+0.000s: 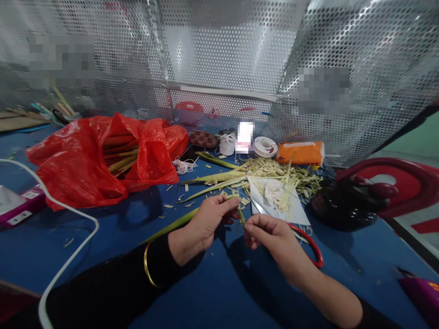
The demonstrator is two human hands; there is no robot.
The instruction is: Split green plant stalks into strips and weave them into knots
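Note:
Between my two hands is a small piece of pale green plant stalk (pixel 241 214). My left hand (pixel 214 217) pinches its upper end between thumb and fingers. The fingertips of my right hand (pixel 269 230) are closed on the lower end. A longer green stalk (pixel 174 227) lies behind my left wrist, partly hidden by it. Just beyond my hands, a white paper sheet (pixel 297 208) carries a crumpled tissue and some peelings. Red-handled scissors (pixel 316 249) lie partly under my right hand, and a metal blade shows at the paper's edge.
A red plastic bag (pixel 85 160) of stalks stands at left, near a white cable (pixel 94 224). Shredded peelings (pixel 270 168) pile up at the back beside a spool (pixel 265 147) and an orange packet (pixel 301 153). A dark kettle-like pot (pixel 345 205) stands at right. Perforated sheeting (pixel 226 55) closes the back.

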